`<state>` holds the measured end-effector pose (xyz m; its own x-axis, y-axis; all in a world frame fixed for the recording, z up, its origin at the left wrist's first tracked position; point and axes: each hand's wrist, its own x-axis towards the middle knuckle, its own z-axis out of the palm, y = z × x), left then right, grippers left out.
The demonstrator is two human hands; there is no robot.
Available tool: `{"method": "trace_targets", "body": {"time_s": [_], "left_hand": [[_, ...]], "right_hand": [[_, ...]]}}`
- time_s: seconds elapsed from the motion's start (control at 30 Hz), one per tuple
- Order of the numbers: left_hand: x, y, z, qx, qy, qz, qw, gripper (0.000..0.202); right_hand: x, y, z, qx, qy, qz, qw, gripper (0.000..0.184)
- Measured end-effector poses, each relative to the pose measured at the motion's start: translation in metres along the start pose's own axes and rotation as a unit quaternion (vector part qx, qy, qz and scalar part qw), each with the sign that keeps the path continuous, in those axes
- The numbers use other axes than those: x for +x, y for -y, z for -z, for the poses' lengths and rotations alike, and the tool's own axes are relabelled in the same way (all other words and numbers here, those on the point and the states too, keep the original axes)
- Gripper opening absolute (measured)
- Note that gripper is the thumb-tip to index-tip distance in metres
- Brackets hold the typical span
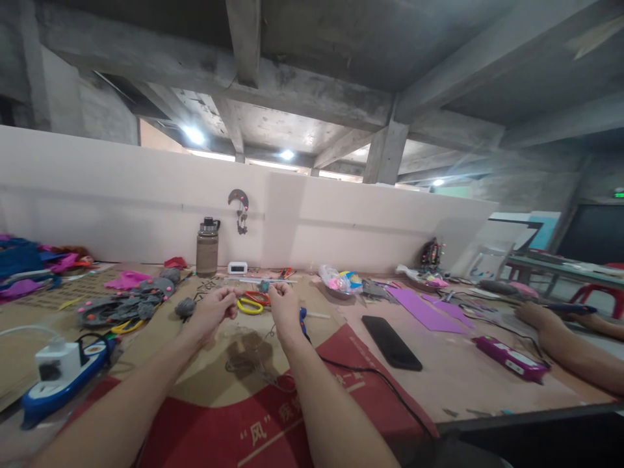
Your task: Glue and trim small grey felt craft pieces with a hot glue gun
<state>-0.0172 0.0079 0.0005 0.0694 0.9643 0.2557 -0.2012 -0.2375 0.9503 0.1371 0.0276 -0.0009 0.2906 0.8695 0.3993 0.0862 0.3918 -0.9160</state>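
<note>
Both my hands are raised over the cardboard-covered table [453, 370], a little apart. My left hand [213, 311] is closed in a pinch, and so is my right hand [283, 305]. A very thin thread or wire seems to run between them and hang down, too fine to be sure of. Just beyond the hands lie yellow and orange scissors [251, 301]. A small grey ball [184, 307] sits left of my left hand.
A black phone [391, 342] lies right of my arms. A blue and white power strip [61, 372] sits at the left. A brown water bottle [207, 247] stands by the white wall. Purple sheets [423, 311], felt pieces [121, 305] and another person's forearm [565, 341] are at the sides.
</note>
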Motion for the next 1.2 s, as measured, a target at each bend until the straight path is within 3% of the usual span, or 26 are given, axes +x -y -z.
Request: {"method": "trace_targets", "body": {"time_s": [0.27, 0.47, 0.67, 0.8, 0.97, 1.2], "left_hand": [[0.002, 0.002, 0.004, 0.027, -0.006, 0.017, 0.999, 0.027], [-0.001, -0.005, 0.003, -0.009, -0.015, 0.020, 1.000, 0.025], [-0.006, -0.010, 0.001, -0.014, 0.019, 0.026, 0.999, 0.020], [-0.007, -0.008, 0.000, 0.015, 0.037, 0.003, 0.999, 0.017], [-0.007, -0.004, -0.005, 0.029, 0.038, -0.014, 0.999, 0.034], [-0.005, -0.001, -0.003, 0.099, 0.054, -0.034, 0.993, 0.032]], "right_hand": [[0.002, -0.002, 0.001, 0.005, -0.009, 0.009, 1.000, 0.021], [0.000, -0.001, 0.005, 0.008, 0.002, -0.006, 1.000, 0.025], [0.001, 0.000, 0.007, 0.001, -0.001, 0.014, 1.000, 0.024], [0.000, -0.001, 0.006, 0.005, 0.006, 0.022, 1.000, 0.026], [-0.003, 0.000, 0.005, -0.008, 0.012, 0.014, 1.000, 0.026], [-0.007, 0.002, 0.004, -0.025, 0.022, 0.025, 0.999, 0.025]]}}
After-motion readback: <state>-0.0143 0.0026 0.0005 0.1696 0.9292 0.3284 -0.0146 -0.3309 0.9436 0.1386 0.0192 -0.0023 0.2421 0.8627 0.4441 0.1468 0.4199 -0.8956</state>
